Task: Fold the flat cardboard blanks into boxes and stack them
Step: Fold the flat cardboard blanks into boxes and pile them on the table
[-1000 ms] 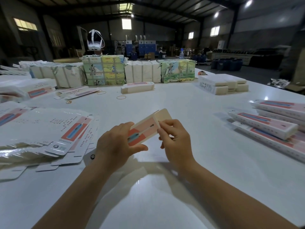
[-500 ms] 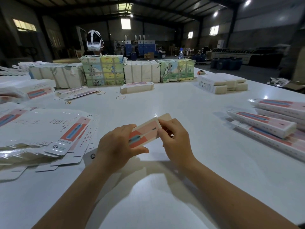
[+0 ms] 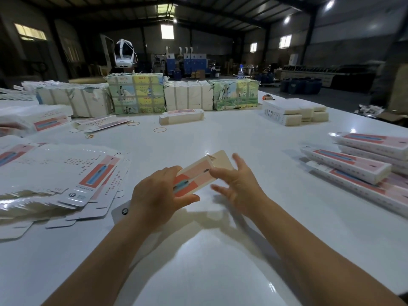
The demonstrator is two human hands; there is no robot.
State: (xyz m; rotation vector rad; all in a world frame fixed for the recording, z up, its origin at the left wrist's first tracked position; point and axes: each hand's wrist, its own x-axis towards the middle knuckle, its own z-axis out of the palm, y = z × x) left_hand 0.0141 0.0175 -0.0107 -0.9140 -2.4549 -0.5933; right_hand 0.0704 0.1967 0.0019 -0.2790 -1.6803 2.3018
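Closing the far end flap of the box [image 3: 194, 177]: left hand [image 3: 159, 195] grips its near end, right hand [image 3: 236, 184] released, fingers spread; next, tuck flap at 1 o'clock.

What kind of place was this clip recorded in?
Likely a factory or warehouse packing floor: bundles of printed stock on a long white table, flat blanks, finished boxes, blue machinery behind.

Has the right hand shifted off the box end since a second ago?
Yes. The right hand has let go and opened, drawing slightly toward the stack of finished boxes; only the left hand holds the box.
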